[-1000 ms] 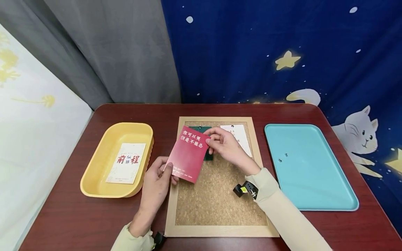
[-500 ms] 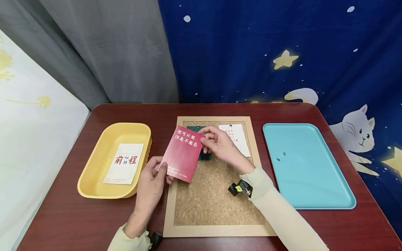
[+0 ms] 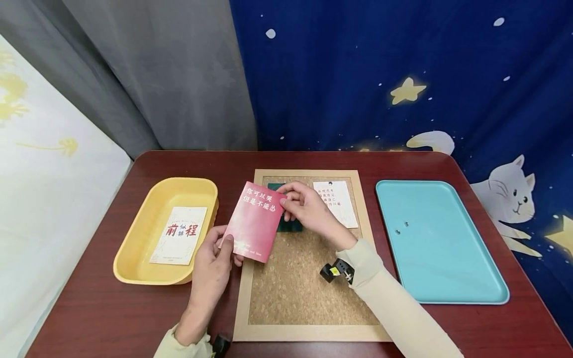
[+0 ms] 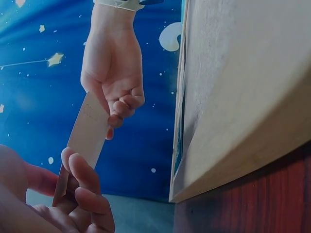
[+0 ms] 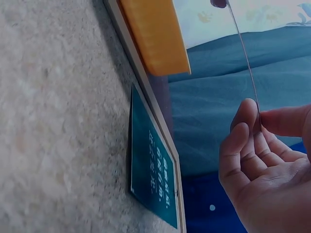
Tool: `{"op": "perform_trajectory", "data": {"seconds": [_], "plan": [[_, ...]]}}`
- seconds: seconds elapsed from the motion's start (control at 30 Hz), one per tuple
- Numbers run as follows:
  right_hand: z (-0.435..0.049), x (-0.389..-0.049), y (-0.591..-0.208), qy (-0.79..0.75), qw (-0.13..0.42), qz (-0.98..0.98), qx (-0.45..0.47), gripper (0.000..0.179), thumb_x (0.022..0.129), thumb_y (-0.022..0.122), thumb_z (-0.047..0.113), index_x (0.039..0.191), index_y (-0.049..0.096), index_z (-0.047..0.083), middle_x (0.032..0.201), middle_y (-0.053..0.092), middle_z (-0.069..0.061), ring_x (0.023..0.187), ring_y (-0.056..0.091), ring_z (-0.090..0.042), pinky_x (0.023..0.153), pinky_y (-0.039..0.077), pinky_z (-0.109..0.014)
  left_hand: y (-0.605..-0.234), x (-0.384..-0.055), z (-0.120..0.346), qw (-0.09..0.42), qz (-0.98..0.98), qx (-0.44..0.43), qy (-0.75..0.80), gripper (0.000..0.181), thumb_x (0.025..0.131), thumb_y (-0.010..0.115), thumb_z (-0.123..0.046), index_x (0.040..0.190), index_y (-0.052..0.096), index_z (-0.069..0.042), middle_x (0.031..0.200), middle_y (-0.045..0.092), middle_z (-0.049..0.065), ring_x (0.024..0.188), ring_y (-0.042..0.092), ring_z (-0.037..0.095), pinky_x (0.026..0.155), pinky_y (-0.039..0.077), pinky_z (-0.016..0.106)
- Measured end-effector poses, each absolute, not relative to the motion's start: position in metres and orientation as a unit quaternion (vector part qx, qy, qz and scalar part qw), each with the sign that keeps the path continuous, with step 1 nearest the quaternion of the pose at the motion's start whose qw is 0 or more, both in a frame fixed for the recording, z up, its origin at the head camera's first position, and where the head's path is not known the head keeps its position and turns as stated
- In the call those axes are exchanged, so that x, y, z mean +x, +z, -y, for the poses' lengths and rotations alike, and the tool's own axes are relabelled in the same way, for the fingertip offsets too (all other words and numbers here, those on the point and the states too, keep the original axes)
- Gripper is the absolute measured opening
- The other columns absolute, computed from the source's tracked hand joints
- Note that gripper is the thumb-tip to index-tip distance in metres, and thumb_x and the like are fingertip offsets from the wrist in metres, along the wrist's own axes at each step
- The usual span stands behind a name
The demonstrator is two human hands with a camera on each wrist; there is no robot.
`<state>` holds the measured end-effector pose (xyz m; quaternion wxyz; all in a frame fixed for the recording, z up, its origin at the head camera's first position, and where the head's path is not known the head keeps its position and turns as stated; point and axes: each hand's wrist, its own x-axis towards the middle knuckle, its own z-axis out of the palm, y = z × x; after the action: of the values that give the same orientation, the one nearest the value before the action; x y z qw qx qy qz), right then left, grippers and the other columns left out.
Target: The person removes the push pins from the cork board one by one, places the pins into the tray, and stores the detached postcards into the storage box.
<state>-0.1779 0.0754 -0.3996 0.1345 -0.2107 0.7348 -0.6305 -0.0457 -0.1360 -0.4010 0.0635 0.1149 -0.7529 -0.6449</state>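
A red card (image 3: 255, 226) with white Chinese lettering is held tilted above the upper left of a framed cork board (image 3: 313, 283). My left hand (image 3: 212, 263) pinches its lower left corner between thumb and fingers. At its upper right edge, my right hand (image 3: 309, 209) pinches it the same way. Behind the red card, a dark green card (image 5: 153, 165) lies on the cork near the top left, partly covered in the head view. A white card (image 3: 342, 206) with red writing is on the board's top right, a dark pin at its top edge.
To the left stands a yellow basket (image 3: 130, 248) with a white lettered card (image 3: 179, 243) inside. A light blue tray (image 3: 452, 258) lies to the right, holding a few tiny clear pins (image 3: 402, 228). Curtains hang behind the dark red table (image 3: 103, 318).
Both hands have shifted slightly left with the red card, uncovering more of the white card on the board. Their grip on the card looks the same.
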Motion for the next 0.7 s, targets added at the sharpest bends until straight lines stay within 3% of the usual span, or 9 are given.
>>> {"op": "perform_trajectory", "data": {"seconds": [0.1,0.33,0.57,0.7], "plan": [[-0.072,-0.178,-0.400,-0.635,0.134,-0.730,-0.214,0.025,0.105,0.056,0.002,0.128,0.059,-0.004,0.080,0.063,-0.006,0.063,0.063,-0.012,0.063,0.056,-0.030,-0.400,-0.045,0.137,0.067,0.753,0.113,-0.645,0.027,0.109,0.045,-0.008,0.129,0.056,0.005,0.076,0.066,0.005,0.062,0.064,0.015,0.059,0.057,0.025],[-0.062,-0.179,-0.400,-0.637,0.138,-0.724,-0.224,0.025,0.105,0.055,0.002,0.129,0.058,-0.004,0.084,0.064,-0.023,0.063,0.063,-0.012,0.063,0.057,-0.035,-0.397,-0.042,0.143,0.082,0.752,0.128,-0.641,0.027,0.109,0.046,-0.010,0.129,0.055,0.005,0.071,0.062,-0.002,0.060,0.062,0.012,0.057,0.055,0.024],[-0.056,-0.178,-0.399,-0.636,0.144,-0.725,-0.221,0.027,0.105,0.055,0.003,0.131,0.058,-0.003,0.077,0.063,-0.005,0.063,0.064,-0.012,0.063,0.055,-0.031,-0.396,-0.041,0.146,0.090,0.754,0.141,-0.635,0.025,0.110,0.045,-0.010,0.127,0.057,0.002,0.072,0.063,-0.003,0.060,0.061,0.010,0.056,0.055,0.025],[-0.054,-0.177,-0.400,-0.642,0.146,-0.720,-0.219,0.027,0.105,0.055,0.003,0.131,0.058,-0.003,0.078,0.063,-0.008,0.063,0.063,-0.012,0.062,0.054,-0.027,-0.396,-0.041,0.147,0.095,0.753,0.141,-0.636,0.025,0.110,0.045,-0.010,0.128,0.057,0.002,0.071,0.062,-0.003,0.059,0.060,0.009,0.056,0.054,0.024]]}}
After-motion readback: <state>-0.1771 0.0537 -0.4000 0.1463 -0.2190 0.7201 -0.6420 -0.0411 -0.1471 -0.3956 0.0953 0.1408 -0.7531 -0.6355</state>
